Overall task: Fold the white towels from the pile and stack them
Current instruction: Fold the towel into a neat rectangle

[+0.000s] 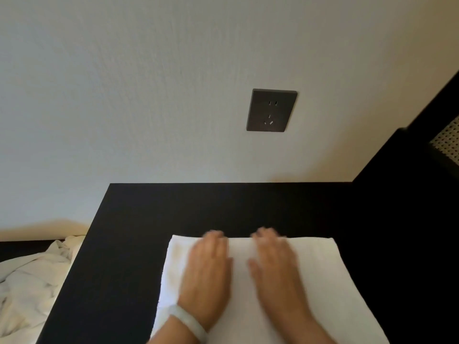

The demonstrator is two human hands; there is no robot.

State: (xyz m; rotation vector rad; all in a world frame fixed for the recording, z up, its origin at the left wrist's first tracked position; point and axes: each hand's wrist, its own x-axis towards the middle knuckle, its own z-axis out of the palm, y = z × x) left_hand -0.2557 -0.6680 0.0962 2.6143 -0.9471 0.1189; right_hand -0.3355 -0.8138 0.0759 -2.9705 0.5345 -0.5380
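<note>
A white towel (330,281) lies flat on the black table (198,209), near its front edge. My left hand (208,271) rests palm down on the towel's left half, fingers straight and reaching its far edge. My right hand (275,264) lies flat beside it on the middle of the towel, fingers also straight toward the far edge. Both hands are blurred. A pale bangle sits on my left wrist. A crumpled pile of white towels (32,281) lies lower down at the left, beside the table.
A white wall stands right behind the table, with a dark power socket (271,110) on it. Dark furniture with a woven cane panel (447,140) rises at the right. The table's left edge runs diagonally beside the pile.
</note>
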